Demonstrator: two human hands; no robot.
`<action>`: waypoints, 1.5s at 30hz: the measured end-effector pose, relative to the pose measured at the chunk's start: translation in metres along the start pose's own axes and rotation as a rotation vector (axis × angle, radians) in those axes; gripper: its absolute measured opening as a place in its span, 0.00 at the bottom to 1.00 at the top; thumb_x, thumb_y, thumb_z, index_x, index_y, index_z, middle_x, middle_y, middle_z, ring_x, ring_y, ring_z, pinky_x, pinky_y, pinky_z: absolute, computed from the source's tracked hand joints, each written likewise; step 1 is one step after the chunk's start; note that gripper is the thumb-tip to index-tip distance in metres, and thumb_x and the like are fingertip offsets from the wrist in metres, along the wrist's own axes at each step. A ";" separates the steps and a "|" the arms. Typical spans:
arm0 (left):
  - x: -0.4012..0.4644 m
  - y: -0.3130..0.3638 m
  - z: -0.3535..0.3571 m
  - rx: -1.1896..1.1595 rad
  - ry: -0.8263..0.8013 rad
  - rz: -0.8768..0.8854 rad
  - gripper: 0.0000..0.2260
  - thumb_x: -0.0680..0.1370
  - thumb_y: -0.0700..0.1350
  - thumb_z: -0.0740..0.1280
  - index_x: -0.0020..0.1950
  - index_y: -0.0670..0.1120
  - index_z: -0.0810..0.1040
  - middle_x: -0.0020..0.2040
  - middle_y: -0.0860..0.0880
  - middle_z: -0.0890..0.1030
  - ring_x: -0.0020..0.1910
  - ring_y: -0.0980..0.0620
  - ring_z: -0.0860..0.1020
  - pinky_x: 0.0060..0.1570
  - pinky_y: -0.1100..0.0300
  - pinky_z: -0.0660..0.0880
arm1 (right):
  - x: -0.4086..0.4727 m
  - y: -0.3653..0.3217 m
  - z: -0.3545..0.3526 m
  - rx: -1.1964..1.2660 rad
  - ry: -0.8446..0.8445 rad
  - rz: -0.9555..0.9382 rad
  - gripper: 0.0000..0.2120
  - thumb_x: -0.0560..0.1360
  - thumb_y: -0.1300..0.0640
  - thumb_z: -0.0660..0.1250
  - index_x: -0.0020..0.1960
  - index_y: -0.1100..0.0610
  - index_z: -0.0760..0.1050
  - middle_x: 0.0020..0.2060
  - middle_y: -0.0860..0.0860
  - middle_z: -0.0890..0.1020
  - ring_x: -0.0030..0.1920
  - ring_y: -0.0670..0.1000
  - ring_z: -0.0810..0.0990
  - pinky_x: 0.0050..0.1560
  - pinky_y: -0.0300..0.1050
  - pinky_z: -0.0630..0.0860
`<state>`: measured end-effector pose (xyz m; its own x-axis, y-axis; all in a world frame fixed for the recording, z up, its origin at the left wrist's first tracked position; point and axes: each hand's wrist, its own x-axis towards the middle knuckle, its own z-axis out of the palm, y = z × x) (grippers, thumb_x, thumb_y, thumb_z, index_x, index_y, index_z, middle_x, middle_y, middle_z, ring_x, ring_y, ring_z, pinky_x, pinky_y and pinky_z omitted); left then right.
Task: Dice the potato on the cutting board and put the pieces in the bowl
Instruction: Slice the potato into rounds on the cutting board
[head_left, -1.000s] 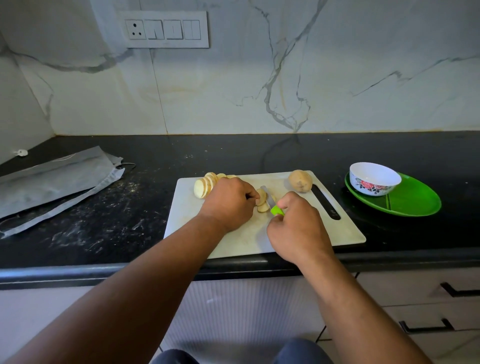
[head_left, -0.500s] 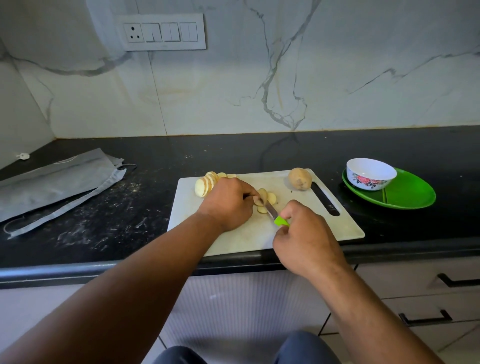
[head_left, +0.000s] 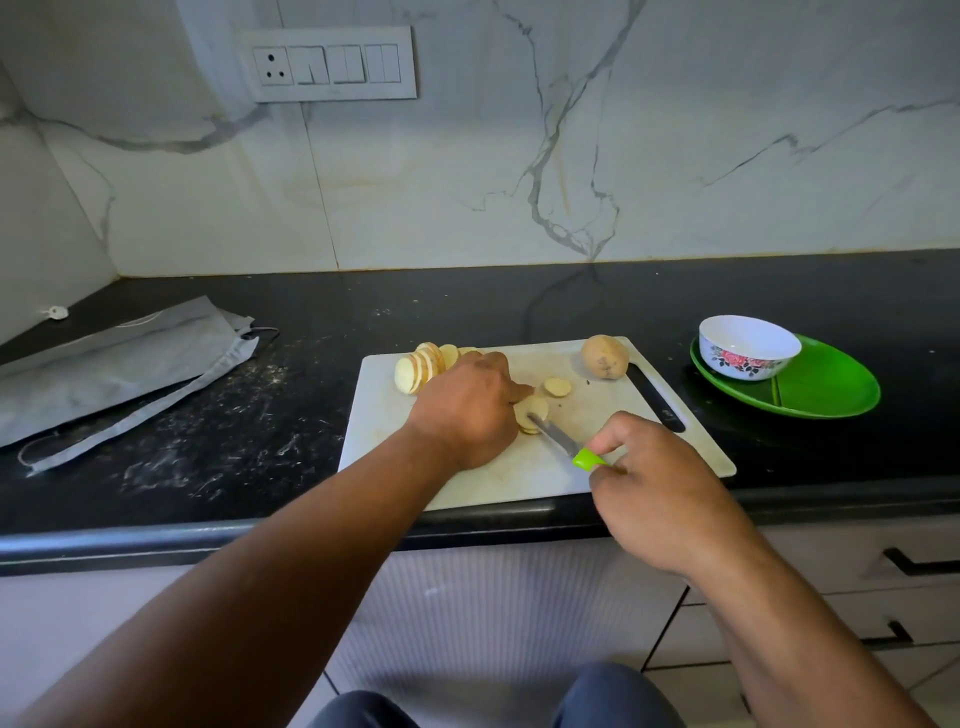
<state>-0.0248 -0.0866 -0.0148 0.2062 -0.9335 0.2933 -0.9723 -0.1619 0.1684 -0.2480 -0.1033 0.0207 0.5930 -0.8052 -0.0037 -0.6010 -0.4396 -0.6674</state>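
Glossy black stone bench (head_left: 519, 306), matt white plastic cutting board (head_left: 613, 415), shiny green plate (head_left: 831, 384), glazed bowl (head_left: 748, 348), grey cloth (head_left: 114, 364).

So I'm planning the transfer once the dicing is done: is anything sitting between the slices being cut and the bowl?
Yes. The whole brown unpeeled potato sits at the far right of the white plastic cutting board, roughly between the stacked pale slices and the white floral bowl on the green plate.
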 end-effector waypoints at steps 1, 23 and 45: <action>-0.002 -0.001 0.000 -0.031 0.014 0.005 0.18 0.84 0.44 0.60 0.72 0.55 0.79 0.60 0.50 0.80 0.63 0.49 0.74 0.60 0.53 0.77 | 0.003 0.003 -0.001 0.025 -0.011 0.011 0.06 0.76 0.58 0.63 0.48 0.47 0.73 0.32 0.49 0.78 0.30 0.48 0.75 0.26 0.40 0.65; -0.005 0.003 -0.008 -0.303 0.147 -0.215 0.14 0.84 0.53 0.66 0.66 0.50 0.84 0.57 0.52 0.87 0.53 0.54 0.83 0.58 0.58 0.79 | 0.033 0.015 -0.013 0.028 0.112 -0.024 0.08 0.73 0.56 0.65 0.49 0.45 0.74 0.34 0.49 0.80 0.32 0.50 0.78 0.30 0.43 0.70; 0.075 0.004 -0.003 0.235 -0.143 0.108 0.15 0.86 0.51 0.57 0.65 0.58 0.82 0.60 0.54 0.84 0.65 0.51 0.77 0.80 0.50 0.48 | 0.121 0.027 -0.037 0.066 0.413 -0.257 0.06 0.73 0.57 0.64 0.47 0.46 0.73 0.33 0.45 0.80 0.34 0.51 0.77 0.32 0.44 0.69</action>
<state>-0.0130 -0.1566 0.0109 0.0985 -0.9824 0.1588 -0.9901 -0.1129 -0.0839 -0.2125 -0.2273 0.0295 0.4475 -0.7702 0.4544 -0.4196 -0.6296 -0.6539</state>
